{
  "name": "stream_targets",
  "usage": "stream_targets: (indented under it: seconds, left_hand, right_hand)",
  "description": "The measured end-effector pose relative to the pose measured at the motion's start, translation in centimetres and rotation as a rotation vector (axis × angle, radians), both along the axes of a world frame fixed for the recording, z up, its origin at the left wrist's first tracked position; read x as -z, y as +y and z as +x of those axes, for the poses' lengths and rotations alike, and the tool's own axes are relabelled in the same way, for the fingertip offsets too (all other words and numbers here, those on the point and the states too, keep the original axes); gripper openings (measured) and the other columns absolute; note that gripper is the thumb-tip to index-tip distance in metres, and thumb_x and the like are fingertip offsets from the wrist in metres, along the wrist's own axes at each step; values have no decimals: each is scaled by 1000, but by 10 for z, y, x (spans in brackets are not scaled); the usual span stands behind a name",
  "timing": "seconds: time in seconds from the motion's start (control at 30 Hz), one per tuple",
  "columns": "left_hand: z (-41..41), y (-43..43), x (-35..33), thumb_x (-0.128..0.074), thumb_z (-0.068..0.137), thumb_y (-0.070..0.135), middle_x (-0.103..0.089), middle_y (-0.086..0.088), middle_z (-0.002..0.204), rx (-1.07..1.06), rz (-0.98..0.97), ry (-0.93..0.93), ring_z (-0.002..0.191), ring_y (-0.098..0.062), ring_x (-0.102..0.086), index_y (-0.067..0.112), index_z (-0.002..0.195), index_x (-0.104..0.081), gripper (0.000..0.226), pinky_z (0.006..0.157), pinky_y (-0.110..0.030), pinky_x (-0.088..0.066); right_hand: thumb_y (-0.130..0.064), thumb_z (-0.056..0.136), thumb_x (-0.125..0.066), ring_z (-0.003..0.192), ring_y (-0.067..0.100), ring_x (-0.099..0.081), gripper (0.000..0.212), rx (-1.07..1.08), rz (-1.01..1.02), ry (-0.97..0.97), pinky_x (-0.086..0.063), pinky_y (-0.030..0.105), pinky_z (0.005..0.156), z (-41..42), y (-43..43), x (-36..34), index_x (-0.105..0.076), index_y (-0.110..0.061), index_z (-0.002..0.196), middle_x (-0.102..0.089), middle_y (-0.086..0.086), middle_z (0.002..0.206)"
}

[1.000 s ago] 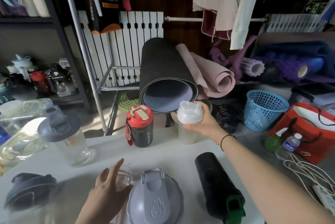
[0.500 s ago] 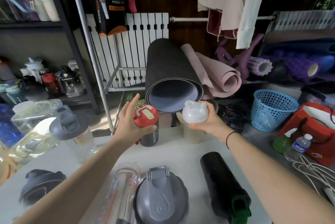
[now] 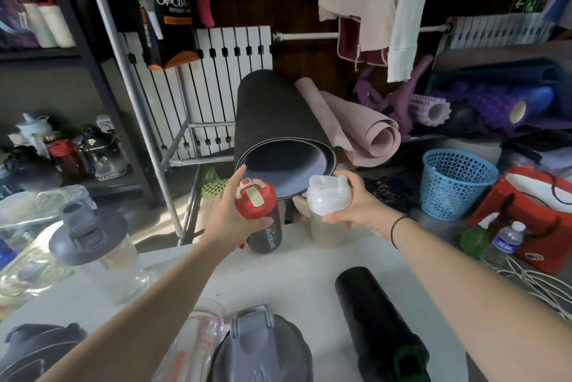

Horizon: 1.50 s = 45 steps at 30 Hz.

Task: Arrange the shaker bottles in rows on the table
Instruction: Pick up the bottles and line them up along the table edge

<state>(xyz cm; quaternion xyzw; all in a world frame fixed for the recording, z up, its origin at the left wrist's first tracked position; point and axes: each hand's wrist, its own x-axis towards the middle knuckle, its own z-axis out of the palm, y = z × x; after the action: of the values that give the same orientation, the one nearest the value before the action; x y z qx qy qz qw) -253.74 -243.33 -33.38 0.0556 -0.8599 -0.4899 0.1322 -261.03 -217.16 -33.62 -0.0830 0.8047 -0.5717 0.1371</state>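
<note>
cut off at bottom edge: grey-lidded shaker [image 3: 260,347] | black bottle [image 3: 380,329]

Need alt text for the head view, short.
Two bare hands grip shaker bottles at the far edge of a white table: left hand on a red-lidded dark bottle, right hand on a white-lidded clear bottle. More bottles stand nearer.

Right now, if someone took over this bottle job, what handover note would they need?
Left hand: gripping the red-lid bottle at the table's far edge.
Right hand: gripping the white-lid bottle beside it.
Done: those two stand upright side by side, a possible start of a row.
Left: the black bottle lies on its side; the grey-lid bottle on the left, the near grey-lid bottle and the clear bottle are not yet lined up.
</note>
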Motion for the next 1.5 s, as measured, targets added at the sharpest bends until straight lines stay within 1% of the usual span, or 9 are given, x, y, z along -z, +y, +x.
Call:
stream_targets:
  seconds: [0.13, 0.27, 0.47, 0.63, 0.8, 1.03, 1.33, 1.43, 1.5]
  left_hand:
    - [-16, 18, -8, -91, 50, 16, -46, 5, 138, 137, 35, -31, 120, -19, -54, 73, 127, -20, 119, 101, -39, -50]
    - [-25, 29, -6, -91, 46, 17, -47, 0, 137, 193, 71, -84, 118, -22, -56, 78, 121, -20, 120, 98, -44, -52]
    - [-32, 33, 2, -91, 46, 16, -45, 1, 137, 238, 51, -135, 120, -23, -54, 68, 133, -20, 124, 99, -44, -51]
    - [-36, 32, 2, -91, 49, 10, -44, 2, 136, 258, 69, -154, 118, -22, -55, 63, 137, -20, 125, 98, -42, -52]
    - [-33, 33, 5, -90, 50, 11, -47, 0, 137, 257, 65, -153, 117, -20, -57, 58, 140, -19, 124, 98, -40, -52]
    - [-30, 38, 12, -88, 42, 28, -46, 1, 136, 234, 32, -126, 122, -22, -51, 64, 137, -19, 123, 103, -41, -48]
    - [-18, 45, 2, -85, 64, 14, -34, -5, 137, 192, -41, -72, 112, -12, -37, 44, 148, -20, 110, 95, -22, -33]
    - [-9, 45, -7, -85, 65, 15, -32, -5, 145, 157, -11, -18, 115, -9, -37, 43, 148, -21, 108, 96, -22, -32]
    - [1, 41, -16, -85, 67, 19, -31, 1, 150, 116, 25, 51, 125, -8, -36, 42, 148, -23, 104, 101, -24, -32]
  right_hand:
    - [2, 66, -81, 112, 21, -49, 89, -28, -78, -122, -44, 38, 75, -10, 13, -3, -34, -42, 127, -40, -2, 126]
    - [10, 69, -76, 123, 23, -49, 87, -63, -61, -189, -49, 49, 99, -24, 19, -9, -35, -31, 134, -48, -1, 123]
    - [18, 71, -70, 113, 20, -56, 83, -172, -40, -257, -46, 51, 104, -35, 17, -15, -39, -29, 132, -54, 1, 119]
    - [19, 73, -67, 110, 16, -56, 84, -183, -65, -274, -51, 42, 94, -35, 16, -15, -38, -29, 135, -53, -2, 119]
    - [19, 74, -67, 125, 19, -51, 86, -197, -145, -300, -43, 45, 108, -31, 19, -7, -37, -34, 136, -51, 1, 130]
    - [18, 79, -62, 110, 12, -52, 86, -179, -178, -282, -37, 41, 112, -18, 21, -1, -34, -44, 132, -51, -5, 119]
    - [-1, 65, -79, 124, 21, -48, 105, -159, -60, -164, -47, 43, 102, -9, 16, -9, -26, -47, 143, -45, -5, 135]
    - [-8, 68, -82, 125, 25, -48, 106, -109, 5, -90, -53, 33, 73, 1, 11, -20, -22, -45, 147, -40, -4, 142]
    - [-11, 72, -82, 128, 24, -45, 107, -51, 55, -8, -50, 33, 79, 6, 9, -26, -16, -42, 150, -35, -5, 148]
